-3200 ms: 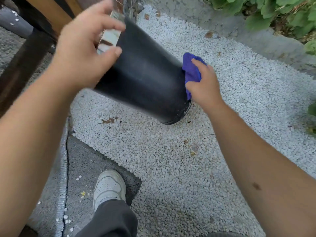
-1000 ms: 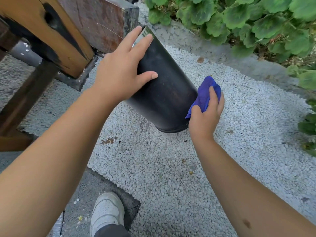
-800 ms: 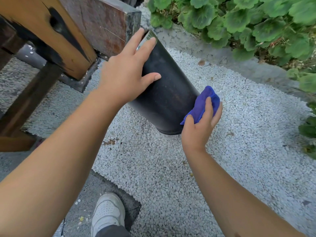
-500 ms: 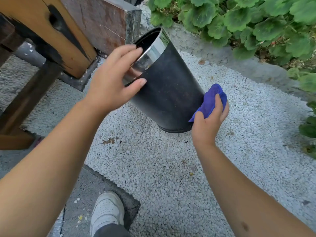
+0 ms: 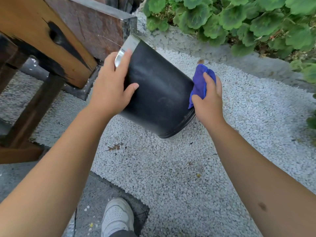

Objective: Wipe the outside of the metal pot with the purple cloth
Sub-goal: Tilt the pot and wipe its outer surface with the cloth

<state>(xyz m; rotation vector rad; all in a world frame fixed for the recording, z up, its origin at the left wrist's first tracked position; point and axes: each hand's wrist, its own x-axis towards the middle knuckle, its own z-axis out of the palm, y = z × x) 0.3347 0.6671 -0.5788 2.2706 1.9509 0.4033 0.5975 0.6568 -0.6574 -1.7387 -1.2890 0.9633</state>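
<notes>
White gravel (image 5: 171,168) spreads under us, with a wooden bench (image 5: 42,40) at ten o'clock and green leaves (image 5: 239,19) from twelve to two. We hold the metal pot (image 5: 159,93) tilted in the air at the middle of the view, its shiny rim pointing toward eleven o'clock and its base toward five. Our left hand (image 5: 111,88) wraps the near side of the pot just below the rim, fingers curled over the edge and thumb laid across the dark wall — a real hold, not a resting touch. Our right hand (image 5: 207,101) clutches the bunched purple cloth (image 5: 200,82) and presses it against the pot's wall at three o'clock, close to the base. We judge that the wiping is under way, with the side facing us not yet reached by the cloth. The risk from here is the pot itself: it hangs from one hand, and a hard push from the cloth could twist it out of those fingers and drop it on the stones beside our white shoe (image 5: 118,218). The cloth is also wadded small — it may skip patches near the bottom band.
</notes>
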